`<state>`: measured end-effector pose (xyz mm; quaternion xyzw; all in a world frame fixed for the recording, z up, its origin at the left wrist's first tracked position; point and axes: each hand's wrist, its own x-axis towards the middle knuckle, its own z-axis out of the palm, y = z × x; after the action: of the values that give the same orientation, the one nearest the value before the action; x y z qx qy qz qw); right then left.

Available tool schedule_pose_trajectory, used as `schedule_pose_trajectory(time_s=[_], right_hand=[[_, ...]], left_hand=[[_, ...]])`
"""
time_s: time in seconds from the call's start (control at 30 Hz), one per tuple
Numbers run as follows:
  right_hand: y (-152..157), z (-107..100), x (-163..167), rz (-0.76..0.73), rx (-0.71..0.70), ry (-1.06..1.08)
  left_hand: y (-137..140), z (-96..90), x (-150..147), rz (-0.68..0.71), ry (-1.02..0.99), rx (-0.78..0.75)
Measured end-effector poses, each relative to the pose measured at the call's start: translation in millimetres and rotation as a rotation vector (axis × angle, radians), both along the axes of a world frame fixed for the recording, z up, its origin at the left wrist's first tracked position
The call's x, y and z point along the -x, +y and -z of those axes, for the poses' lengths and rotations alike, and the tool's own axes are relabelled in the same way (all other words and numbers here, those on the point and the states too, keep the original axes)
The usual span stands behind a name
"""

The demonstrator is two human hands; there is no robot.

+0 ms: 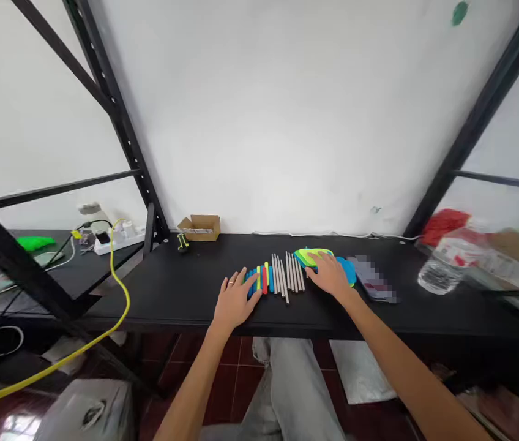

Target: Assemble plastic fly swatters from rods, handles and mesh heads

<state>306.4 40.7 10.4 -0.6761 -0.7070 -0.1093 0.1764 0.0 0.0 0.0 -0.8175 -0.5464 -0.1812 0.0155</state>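
My left hand (235,300) lies flat with its fingers apart, its fingertips and thumb against the left end of a row of short coloured sticks (264,279) in blue, yellow and red. Just right of these, several thin silver-grey rods (289,275) lie side by side on the black table (213,263). My right hand (330,277) rests with outstretched fingers on flat yellow-green and blue pieces (346,267). Part of that stack is hidden under the palm, and some blue sticks are covered by my left fingers.
A small open cardboard box (203,227) and a black-yellow object (183,243) stand at the back left. A blurred flat packet (372,278) lies right of my right hand. Farther right is a clear plastic bottle (440,269). A yellow cable (119,288) hangs at the left.
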Motion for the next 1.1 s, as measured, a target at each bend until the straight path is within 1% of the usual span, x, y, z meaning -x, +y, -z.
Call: schedule_pose_trajectory(time_s=[0.17,0.23,0.3,0.37,0.4,0.43,0.5,0.53,0.57,0.63,0.7,0.8,0.97,1.1], right_hand=[[-2.2,3.2,-7.7,0.073,-0.019,0.043],[-5.6,2.7,-8.5,0.104,-0.049,0.064],[-9.2,2.8,-7.6,0.129,-0.067,0.069],[-11.8,4.2,-5.4,0.148,-0.061,0.06],[-12.5,5.4,-4.0,0.155,-0.054,0.054],[-12.9,6.7,-2.6,0.161,-0.052,0.05],[-13.2,9.6,-0.3,0.166,-0.051,0.039],[-13.2,10.8,0.6,0.165,-0.052,0.032],[-13.3,11.7,1.2,0.164,-0.052,0.025],[-13.1,12.8,2.3,0.16,-0.049,0.015],[-11.7,13.1,3.6,0.163,-0.051,0.015],[-7.1,13.2,6.2,0.174,-0.063,0.039],[-0.4,15.0,6.3,0.183,-0.113,0.089],[-1.4,15.6,3.9,0.178,-0.135,0.091]], left_hand=[[-0.6,0.3,2.1,-0.007,-0.016,-0.007],[-3.8,-3.8,-0.1,-0.016,-0.03,-0.05],[-8.6,-11.8,-10.7,-0.017,-0.052,-0.123],[-12.6,-22.2,-33.5,0.013,-0.086,-0.202],[-13.4,-27.1,-49.1,0.055,-0.097,-0.229],[-12.8,-31.1,-66.3,0.127,-0.094,-0.237],[-7.4,-35.1,-100.9,0.302,-0.052,-0.211],[-2.8,-34.8,-115.8,0.367,-0.024,-0.184],[2.5,-33.1,-127.7,0.402,-0.005,-0.144],[13.0,-26.6,-141.3,0.42,0.019,-0.061],[20.2,-19.0,-143.0,0.407,0.018,-0.021],[22.9,-11.6,-135.5,0.376,0.018,0.007],[21.5,-10.8,-128.3,0.368,0.034,0.014],[25.7,-9.3,-129.0,0.414,0.059,-0.013]])
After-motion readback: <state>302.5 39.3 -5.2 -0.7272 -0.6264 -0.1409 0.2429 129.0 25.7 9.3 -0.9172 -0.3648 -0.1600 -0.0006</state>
